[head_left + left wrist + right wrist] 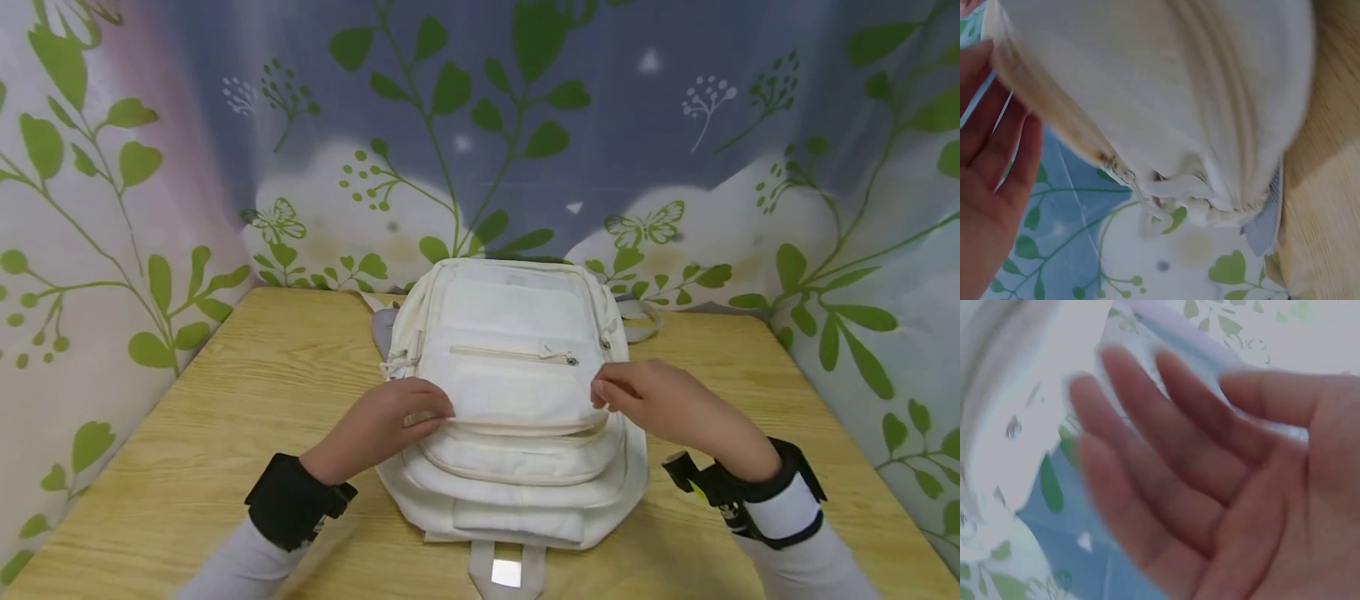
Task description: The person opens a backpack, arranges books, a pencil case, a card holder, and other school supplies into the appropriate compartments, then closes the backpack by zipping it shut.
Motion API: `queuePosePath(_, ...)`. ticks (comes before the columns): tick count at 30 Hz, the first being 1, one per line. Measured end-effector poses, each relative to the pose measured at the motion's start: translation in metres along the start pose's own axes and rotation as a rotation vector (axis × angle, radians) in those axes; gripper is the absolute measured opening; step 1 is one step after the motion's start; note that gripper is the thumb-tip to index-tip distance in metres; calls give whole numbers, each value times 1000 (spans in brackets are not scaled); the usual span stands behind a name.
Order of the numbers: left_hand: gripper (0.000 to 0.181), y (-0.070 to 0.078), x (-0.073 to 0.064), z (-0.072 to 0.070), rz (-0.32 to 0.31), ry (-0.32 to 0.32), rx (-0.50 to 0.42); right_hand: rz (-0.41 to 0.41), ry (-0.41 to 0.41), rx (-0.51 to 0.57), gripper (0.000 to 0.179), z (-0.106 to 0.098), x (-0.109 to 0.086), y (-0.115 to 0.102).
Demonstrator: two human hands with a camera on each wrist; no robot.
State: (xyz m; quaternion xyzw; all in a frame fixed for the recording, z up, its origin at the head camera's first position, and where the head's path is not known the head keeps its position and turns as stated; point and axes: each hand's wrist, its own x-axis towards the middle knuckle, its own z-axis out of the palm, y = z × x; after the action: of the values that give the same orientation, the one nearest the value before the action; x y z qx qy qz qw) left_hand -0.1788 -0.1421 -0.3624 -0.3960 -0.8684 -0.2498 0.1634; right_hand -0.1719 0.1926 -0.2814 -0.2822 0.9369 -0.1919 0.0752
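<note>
A cream-white backpack (510,392) lies on its back, its top toward the patterned backdrop. Several zipped layers show, and the lower edge of its front panel stands up a little. At the left of that edge, my left hand (390,421) pinches the fabric between thumb and fingers. In the left wrist view the fingers (994,134) are right at the panel's rim. Beside the panel's right side, my right hand (660,400) has its fingers loosely bent. The right wrist view shows that hand's palm (1266,531) with nothing in it, blurred.
A wooden table (300,358) carries the backpack. A leafy printed cloth (480,125) surrounds it at the back and sides. A zipper pull (572,359) sits on the front panel. Straps lie at both upper sides, and a webbing loop (480,567) extends toward me.
</note>
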Motion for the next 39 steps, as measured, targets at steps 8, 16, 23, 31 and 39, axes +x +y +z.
queuePosePath(8,20,-16,7,0,-262,111,32,-195,-56,-34,49,41,45,5)
queuePosePath(16,19,-39,9,14,-365,47,197,-114,-58,-62,60,72,52,1)
queuePosePath(23,9,-41,-2,21,-312,141,308,-119,-40,-79,58,73,54,-3)
queuePosePath(31,5,-12,-22,13,-192,83,416,-96,2,-204,57,79,55,-4)
queuePosePath(39,6,31,-27,12,-115,10,361,-88,51,-300,57,86,56,-7)
